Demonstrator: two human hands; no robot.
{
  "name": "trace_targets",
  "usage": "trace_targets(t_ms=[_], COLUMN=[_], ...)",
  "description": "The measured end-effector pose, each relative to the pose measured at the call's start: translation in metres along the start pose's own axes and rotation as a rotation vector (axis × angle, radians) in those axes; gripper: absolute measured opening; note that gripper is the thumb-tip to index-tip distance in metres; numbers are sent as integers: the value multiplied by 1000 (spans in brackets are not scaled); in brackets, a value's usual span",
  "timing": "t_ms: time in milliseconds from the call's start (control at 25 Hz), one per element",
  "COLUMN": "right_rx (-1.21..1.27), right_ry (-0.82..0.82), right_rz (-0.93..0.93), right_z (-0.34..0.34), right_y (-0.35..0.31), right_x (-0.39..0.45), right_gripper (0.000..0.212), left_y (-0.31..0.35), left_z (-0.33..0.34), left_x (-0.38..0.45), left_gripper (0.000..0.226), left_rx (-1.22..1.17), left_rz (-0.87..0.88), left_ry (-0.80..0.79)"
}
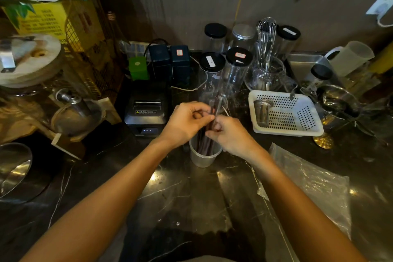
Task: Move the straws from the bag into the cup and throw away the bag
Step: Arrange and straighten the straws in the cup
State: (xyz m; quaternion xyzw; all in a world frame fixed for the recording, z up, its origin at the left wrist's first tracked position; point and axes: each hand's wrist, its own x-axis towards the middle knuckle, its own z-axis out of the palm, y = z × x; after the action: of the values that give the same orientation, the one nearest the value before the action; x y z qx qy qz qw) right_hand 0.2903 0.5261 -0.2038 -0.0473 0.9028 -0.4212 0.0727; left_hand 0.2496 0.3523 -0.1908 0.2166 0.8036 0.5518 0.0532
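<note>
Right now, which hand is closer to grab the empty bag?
The right hand: the bag lies on the counter beside the right forearm, while the left hand is across the cup.

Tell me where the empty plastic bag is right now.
In the head view the plastic bag lies flat on the dark counter at the right, beside the right forearm, in front of the white basket and right of the cup.

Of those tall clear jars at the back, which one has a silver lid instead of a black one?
The back-row jar just left of the wire whisk. Its lid is plain silver metal; the other jars around it all carry black lids, some labelled.
</note>
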Motion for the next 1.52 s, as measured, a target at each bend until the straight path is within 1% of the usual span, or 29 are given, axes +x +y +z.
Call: trace_targets(t_ms=[40, 120, 200, 320, 440, 560, 640, 720, 800, 840, 880, 960, 1000, 1080, 1160, 1240, 1360, 1440, 1520], right_rx=[-30, -40, -50, -82, -84, -133, -183, -208, -157, -116, -67, 8, 8, -33, -30, 49, 153, 194, 179], right_ry=[-6, 0, 5, 32, 88, 84, 70, 53, 30, 25, 30, 79, 114, 163, 150, 111, 101, 91, 63], right_rz=[-7, -11, 3, 53, 82, 85, 86, 107, 116, 104, 83, 28, -3, -43, -32, -6, -9, -29, -21], right_z=[2, 3, 1, -8, -16, -13, -7, -3, -3, -3, -3, -4, -4, -4, -3, -1, -2, -7, -9], right_y=[1, 4, 8, 14, 20, 26, 32, 37, 42, 43, 43, 42, 42, 42, 43, 41, 34, 30, 29], right_x=[-2, -5, -7, -4, 3, 8, 11, 13, 13, 12, 12, 12, 14, 17, 18, 18, 20, 23, 24], right_gripper=[32, 24, 9, 12, 10, 5, 10, 23, 33, 36, 36, 29, 25, 23, 20, 17, 24, 26, 26], left_y=[-5, -13, -19, -23, -25, -31, -37, -43, -45, -46, -47, -46, -45, -44, -43, -42, -39, -38, -39], left_z=[2, 5, 5, 1, -4, 0, 5, 8, 7, 7, 6, 6, 7, 8, 9, 9, 7, 5, 6], left_x=[-2, -5, -8, -9, -8, -9, -9, -10, -12, -13, -13, -13, -12, -11, -12, -12, -9, -5, -3], left_gripper=[33, 27, 22, 12, 11, 12, 17, 28, 43, 47, 45, 32, 29, 30, 35, 32, 21, 19, 21], left_rx=[44, 92, 93, 116, 157, 156, 150, 146, 139, 130, 122, 116, 104, 67, 64, 70, 106, 131, 141], left_rz=[5, -9, -24, -42, -20, -41, -89, -140, -178, -183, -178, -154, -148, -155, -173, -174, -110, -70, -80], left_ry=[-16, -37, -31, 12, -24, -28, 16, 70, 90, 79, 56, 8, -7, -20, -21, -28, -52, -53, -59])
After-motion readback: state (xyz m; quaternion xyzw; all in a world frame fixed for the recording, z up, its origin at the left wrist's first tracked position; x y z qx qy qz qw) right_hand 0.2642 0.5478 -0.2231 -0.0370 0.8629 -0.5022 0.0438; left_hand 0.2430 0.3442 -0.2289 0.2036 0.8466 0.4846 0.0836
